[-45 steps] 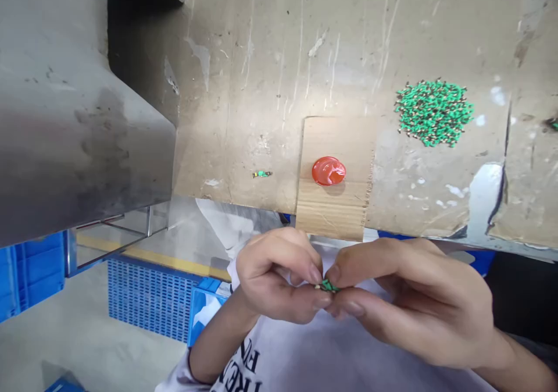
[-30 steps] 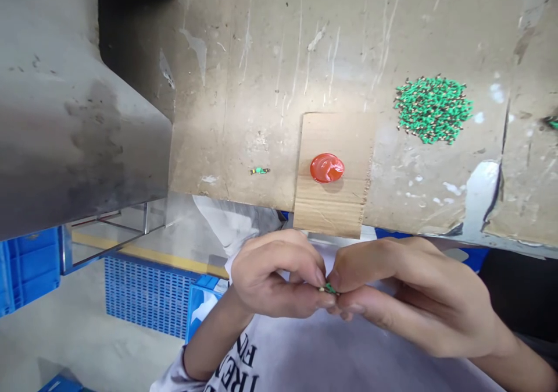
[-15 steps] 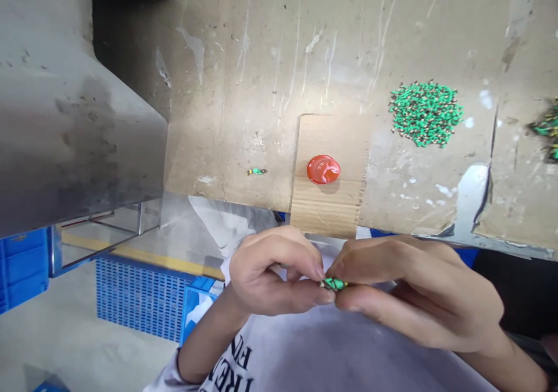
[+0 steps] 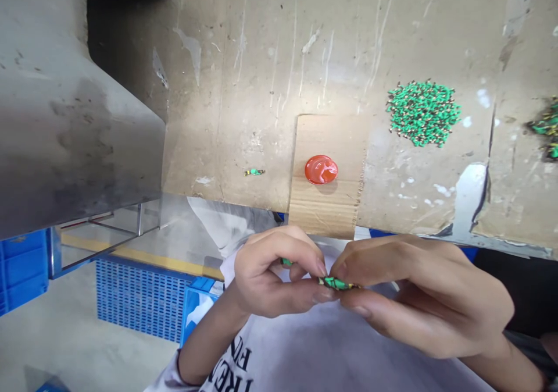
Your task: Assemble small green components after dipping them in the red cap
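Green part (image 4: 335, 283); red cap (image 4: 321, 169)

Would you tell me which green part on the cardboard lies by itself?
The lone green part left of the red cap; the others sit heaped in piles.

A worn workbench on a factory floor

Scratched, stained cardboard (image 4: 270, 60) covered the bench top, beside a dull grey metal housing (image 4: 65, 118). Below lay a pale concrete floor (image 4: 65, 345), a yellow line and blue plastic crates (image 4: 135, 293).

Small green part (image 4: 335, 283) with dark markings — lying level, pinched between both hands' fingertips, mostly hidden
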A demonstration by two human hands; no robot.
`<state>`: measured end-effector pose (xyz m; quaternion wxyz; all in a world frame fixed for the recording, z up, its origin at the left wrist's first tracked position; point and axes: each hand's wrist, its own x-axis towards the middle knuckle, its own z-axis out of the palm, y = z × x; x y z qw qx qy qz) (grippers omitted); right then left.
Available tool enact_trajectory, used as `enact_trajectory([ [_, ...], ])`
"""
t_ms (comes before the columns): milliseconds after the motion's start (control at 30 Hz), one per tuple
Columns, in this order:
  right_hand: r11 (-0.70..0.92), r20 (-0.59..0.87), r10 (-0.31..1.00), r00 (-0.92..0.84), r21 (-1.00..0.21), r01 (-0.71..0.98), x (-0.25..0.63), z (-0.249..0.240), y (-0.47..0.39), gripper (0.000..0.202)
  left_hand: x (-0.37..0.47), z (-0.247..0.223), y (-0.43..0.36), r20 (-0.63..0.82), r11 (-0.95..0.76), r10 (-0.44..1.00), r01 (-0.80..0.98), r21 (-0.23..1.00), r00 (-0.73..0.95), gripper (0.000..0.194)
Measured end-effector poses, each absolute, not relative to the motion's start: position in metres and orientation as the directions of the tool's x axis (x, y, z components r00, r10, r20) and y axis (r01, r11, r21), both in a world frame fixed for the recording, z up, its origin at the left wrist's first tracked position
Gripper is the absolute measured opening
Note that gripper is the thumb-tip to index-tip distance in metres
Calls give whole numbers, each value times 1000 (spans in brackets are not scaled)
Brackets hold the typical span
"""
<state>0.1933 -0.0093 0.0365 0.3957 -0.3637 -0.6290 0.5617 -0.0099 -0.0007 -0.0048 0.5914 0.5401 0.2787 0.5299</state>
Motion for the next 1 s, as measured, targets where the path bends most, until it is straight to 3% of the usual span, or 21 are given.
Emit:
enact_trajectory([
  [367,144,120,923,-366,-989,38,185,33,-7,17,-10,1,0,191,-137,952,-222,965,240,22],
  [533,198,139,939,-313,-967,163,185,32,-9,14,-11,1,4,297,-269,929,-145,952,223,19],
  [667,197,142,938,-315,-968,152,184,33,-8,18,-11,2,4,322,-310,922,-92,946,215,18],
  [1000,184,148,946,-287,-978,100,178,33,-4,18,-6,-1,-1,298,-267,941,-184,946,162,15],
])
